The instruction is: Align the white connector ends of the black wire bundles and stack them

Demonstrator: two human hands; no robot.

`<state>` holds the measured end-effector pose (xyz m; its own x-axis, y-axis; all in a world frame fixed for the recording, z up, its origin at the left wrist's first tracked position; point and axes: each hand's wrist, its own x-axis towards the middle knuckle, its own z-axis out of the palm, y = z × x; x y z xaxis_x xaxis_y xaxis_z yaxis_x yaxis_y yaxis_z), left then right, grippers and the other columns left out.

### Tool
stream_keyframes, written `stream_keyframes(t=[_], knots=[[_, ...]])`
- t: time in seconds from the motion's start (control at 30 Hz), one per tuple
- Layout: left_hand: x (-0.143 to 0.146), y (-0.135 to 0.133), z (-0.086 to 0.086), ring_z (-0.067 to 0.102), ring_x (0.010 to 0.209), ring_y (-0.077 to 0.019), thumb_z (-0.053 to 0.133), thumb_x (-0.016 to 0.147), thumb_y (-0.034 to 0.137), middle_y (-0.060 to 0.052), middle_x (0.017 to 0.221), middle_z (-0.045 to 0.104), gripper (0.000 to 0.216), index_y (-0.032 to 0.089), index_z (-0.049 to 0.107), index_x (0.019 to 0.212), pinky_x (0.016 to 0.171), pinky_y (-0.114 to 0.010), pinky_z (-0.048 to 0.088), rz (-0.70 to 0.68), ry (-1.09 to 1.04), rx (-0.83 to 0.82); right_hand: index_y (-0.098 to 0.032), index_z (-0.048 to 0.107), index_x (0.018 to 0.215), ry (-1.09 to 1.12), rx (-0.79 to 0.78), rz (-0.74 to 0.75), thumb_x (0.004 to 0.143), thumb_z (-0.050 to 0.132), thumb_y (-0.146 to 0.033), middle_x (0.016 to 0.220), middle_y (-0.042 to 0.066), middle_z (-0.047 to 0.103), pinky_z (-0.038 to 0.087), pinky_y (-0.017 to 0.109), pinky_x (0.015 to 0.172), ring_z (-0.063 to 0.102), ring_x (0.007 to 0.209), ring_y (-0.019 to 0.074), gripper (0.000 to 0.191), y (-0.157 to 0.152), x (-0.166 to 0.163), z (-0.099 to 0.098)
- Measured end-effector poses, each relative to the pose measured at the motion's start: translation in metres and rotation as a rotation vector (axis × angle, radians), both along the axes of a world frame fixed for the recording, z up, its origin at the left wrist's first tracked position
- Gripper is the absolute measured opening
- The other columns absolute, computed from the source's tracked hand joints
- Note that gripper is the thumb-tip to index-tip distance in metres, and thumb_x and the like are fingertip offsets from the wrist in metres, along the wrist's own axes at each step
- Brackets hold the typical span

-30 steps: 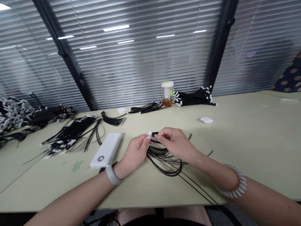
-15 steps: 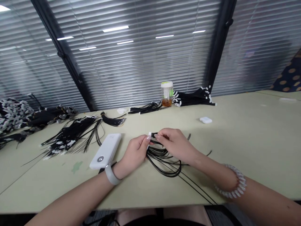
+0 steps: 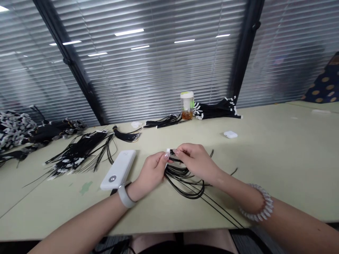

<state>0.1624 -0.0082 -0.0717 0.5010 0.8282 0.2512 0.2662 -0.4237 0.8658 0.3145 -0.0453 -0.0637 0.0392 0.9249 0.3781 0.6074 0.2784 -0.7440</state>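
Note:
My left hand (image 3: 156,165) pinches a narrow white strip (image 3: 167,153), thumb on its face, at the ends of a bunch of thin black cables. Close by on the right, my right hand (image 3: 194,157) is closed, thumb and forefinger pinching a black cable (image 3: 172,152) near the strip. Below both hands the looped black cables (image 3: 188,192) hang in curves over the table, and loose lengths run toward its front edge. Whether the strip is a connector or tape I cannot tell. Fingertips hide part of the cable ends.
Left of my hands lies a white power bank (image 3: 118,170). Bundles of black cables (image 3: 79,150) spread over the table's left side. At the back stand a lidded jar (image 3: 187,106) and a cable pile (image 3: 218,108). A small white case (image 3: 230,134) lies to the right.
Both hands keep almost the same place and grip at the white strip. The whole view has shifted very slightly.

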Motion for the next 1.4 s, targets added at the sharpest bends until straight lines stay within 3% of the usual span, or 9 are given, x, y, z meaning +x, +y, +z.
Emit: stream_keyframes(t=[0.3, 0.63, 0.87, 1.07, 1.17, 1.23, 1.33, 1.4], knots=[[-0.001, 0.002, 0.0, 0.042, 0.04, -0.0087, 0.037, 0.085, 0.04, 0.004, 0.045, 0.046, 0.037, 0.013, 0.057, 0.07, 0.042, -0.021, 0.034, 0.018, 0.007, 0.037, -0.016, 0.039, 0.056, -0.024, 0.014, 0.007, 0.083, 0.042, -0.031, 0.052, -0.005, 0.041, 0.027, 0.02, 0.048, 0.036, 0.05, 0.007, 0.031, 0.0, -0.001, -0.001], [-0.003, 0.004, -0.003, 0.043, 0.037, -0.0079, 0.033, 0.087, 0.039, 0.005, 0.047, 0.044, 0.036, 0.015, 0.051, 0.069, 0.038, -0.019, 0.034, -0.078, 0.078, 0.039, -0.016, 0.046, 0.056, -0.067, 0.067, -0.021, 0.081, 0.045, -0.024, 0.055, -0.004, 0.048, 0.026, 0.02, 0.049, 0.039, 0.052, 0.0072, 0.026, -0.002, -0.007, -0.007], [-0.005, 0.006, -0.002, 0.044, 0.043, -0.0076, 0.032, 0.087, 0.04, 0.002, 0.059, 0.052, 0.037, 0.015, 0.051, 0.068, 0.043, -0.02, 0.036, -0.074, 0.105, 0.087, -0.017, 0.048, 0.056, -0.071, 0.085, -0.014, 0.08, 0.046, -0.022, 0.054, -0.005, 0.05, 0.027, 0.02, 0.049, 0.04, 0.052, 0.0067, 0.025, -0.004, -0.008, -0.007], [-0.006, 0.011, 0.013, 0.046, 0.042, -0.01, 0.036, 0.085, 0.042, 0.003, 0.046, 0.046, 0.038, 0.015, 0.054, 0.067, 0.043, -0.02, 0.036, -0.001, 0.16, 0.092, -0.017, 0.056, 0.064, -0.104, 0.184, 0.074, 0.08, 0.05, -0.019, 0.064, -0.004, 0.056, 0.033, 0.019, 0.056, 0.047, 0.06, 0.0064, 0.016, 0.003, 0.005, 0.005], [-0.003, 0.015, 0.022, 0.046, 0.038, -0.0105, 0.037, 0.083, 0.045, 0.004, 0.044, 0.045, 0.039, 0.014, 0.053, 0.065, 0.039, -0.02, 0.035, 0.062, 0.096, 0.005, -0.018, 0.055, 0.07, -0.13, 0.124, 0.096, 0.08, 0.05, -0.019, 0.061, -0.004, 0.053, 0.034, 0.019, 0.053, 0.047, 0.056, 0.007, 0.011, 0.012, 0.021, 0.01], [0.002, 0.017, 0.022, 0.047, 0.037, -0.0108, 0.038, 0.081, 0.047, 0.004, 0.044, 0.046, 0.038, 0.015, 0.051, 0.064, 0.038, -0.021, 0.035, 0.052, 0.049, -0.077, -0.019, 0.053, 0.079, -0.207, 0.1, 0.065, 0.079, 0.051, -0.021, 0.067, -0.003, 0.055, 0.036, 0.02, 0.054, 0.049, 0.059, 0.0088, 0.003, 0.015, 0.032, 0.011], [0.013, 0.021, 0.017, 0.047, 0.038, -0.011, 0.039, 0.081, 0.047, 0.004, 0.043, 0.046, 0.037, 0.016, 0.05, 0.065, 0.038, -0.021, 0.036, 0.026, -0.039, -0.133, -0.019, 0.049, 0.085, -0.465, 0.258, -0.092, 0.074, 0.059, -0.027, 0.082, 0.002, 0.054, 0.036, 0.024, 0.059, 0.049, 0.07, 0.0135, 0.017, 0.007, 0.044, 0.01], [0.021, 0.026, 0.014, 0.047, 0.039, -0.0107, 0.038, 0.082, 0.046, 0.003, 0.044, 0.047, 0.036, 0.016, 0.05, 0.065, 0.039, -0.021, 0.037, 0.006, -0.073, -0.145, -0.019, 0.047, 0.077, -0.609, 0.365, -0.155, 0.073, 0.06, -0.035, 0.074, 0.002, 0.052, 0.032, 0.024, 0.053, 0.045, 0.063, 0.0132, 0.021, -0.002, 0.048, 0.011]])
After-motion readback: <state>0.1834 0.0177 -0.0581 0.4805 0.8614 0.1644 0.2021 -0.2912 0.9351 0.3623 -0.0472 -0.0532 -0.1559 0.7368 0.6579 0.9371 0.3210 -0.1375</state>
